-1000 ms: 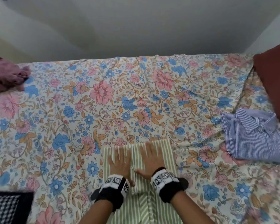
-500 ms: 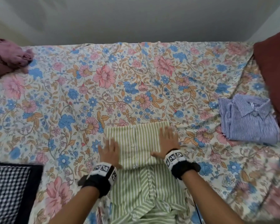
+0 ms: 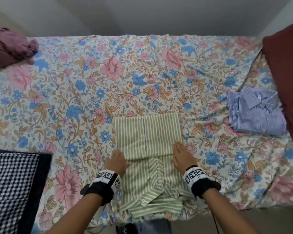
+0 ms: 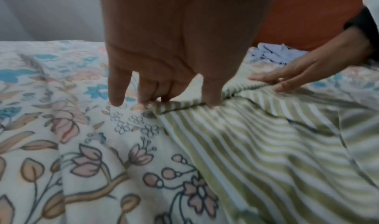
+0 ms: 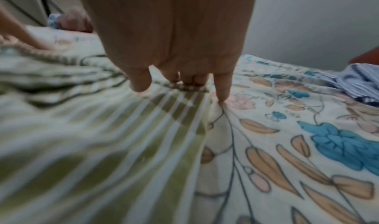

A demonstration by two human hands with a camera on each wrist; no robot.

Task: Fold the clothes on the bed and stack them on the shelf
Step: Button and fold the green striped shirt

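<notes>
Green-striped shirt (image 3: 148, 146) is laid near the front edge of the bed (image 3: 108, 85), its far part already doubled back into a neat rectangle while the collar end lies nearest the person, at the bed's edge. Both side ends of the fold's near edge are being taken up: the left hand (image 3: 116, 160) is set at the left end, where the edge is pinched between thumb and curled fingers (image 4: 151, 89), as the left wrist view shows. The right hand (image 3: 182, 155) is placed at the right end; its middle fingers (image 5: 190, 80) appear tucked at the folded edge with the little finger touching the bedsheet, though the blur leaves the exact hold uncertain. Such a symmetrical hold would keep the layers aligned for a further fold, it is judged. A folded blue-striped shirt (image 3: 255, 110) is kept well apart at the right, beside a dark red pillow (image 3: 286, 73), probably awaiting the shelf, which is not in view
</notes>
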